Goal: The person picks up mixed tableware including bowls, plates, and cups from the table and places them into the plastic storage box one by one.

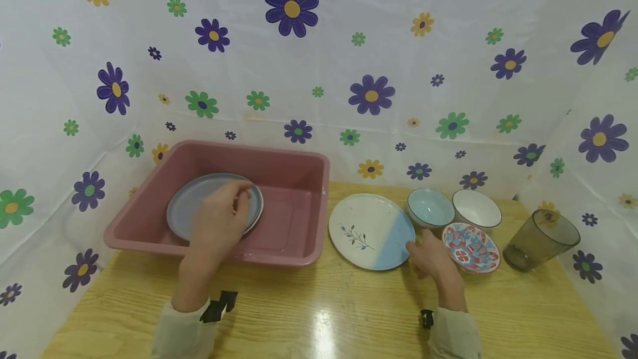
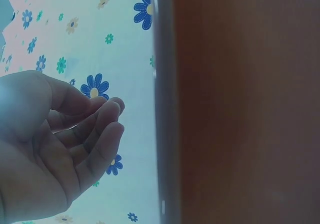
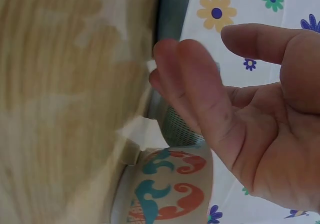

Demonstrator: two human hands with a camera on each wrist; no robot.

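Over the pink basin (image 1: 319, 209) hovers my left hand (image 1: 221, 218), fingers loosely curled and thumb near the fingertips; the left wrist view shows nothing in its grasp. Beneath it, a blue-grey plate (image 1: 186, 209) lies in the basin on top of a white-rimmed one. My right hand (image 1: 431, 254) is at the right rim of a white and blue plate (image 1: 366, 226) with a leafy sprig painted on it. In the right wrist view its fingers are slightly bent, with the thumb spread away from them. A red and blue patterned bowl (image 1: 471, 248) stands just right of that hand.
Behind the patterned bowl stand a light blue bowl (image 1: 431, 206) and a white bowl (image 1: 477, 208). A brown tinted glass (image 1: 540, 240) is at the far right, leaning in this view. Flowered cloth (image 1: 324, 60) closes off the back and sides of the wooden table (image 1: 279, 309).
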